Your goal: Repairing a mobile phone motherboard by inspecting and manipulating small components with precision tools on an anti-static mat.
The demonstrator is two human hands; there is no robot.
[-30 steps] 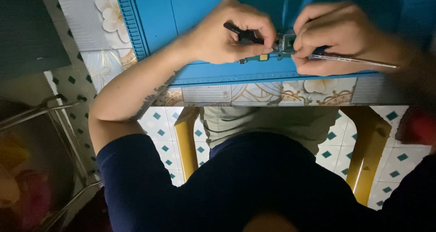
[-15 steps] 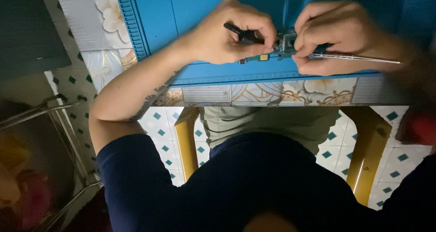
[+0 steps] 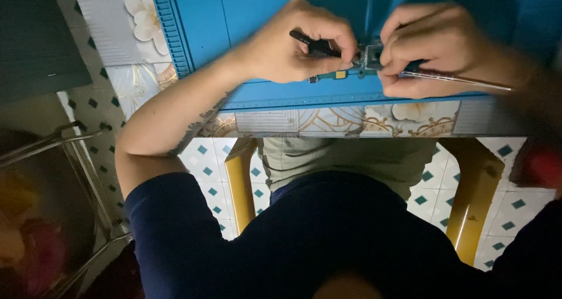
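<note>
A small green circuit board lies on a blue work mat near the table's front edge. My left hand is closed around a slim black tool whose tip points at the board's metal part. My right hand pinches that end of the board. A thin silver tool lies under its fingers and sticks out to the right. The fingers hide much of the board.
The mat lies on a table with a floral patterned top and yellow legs. A patterned tile floor shows below, and a metal wire rack stands at the left. A red object sits at the right edge.
</note>
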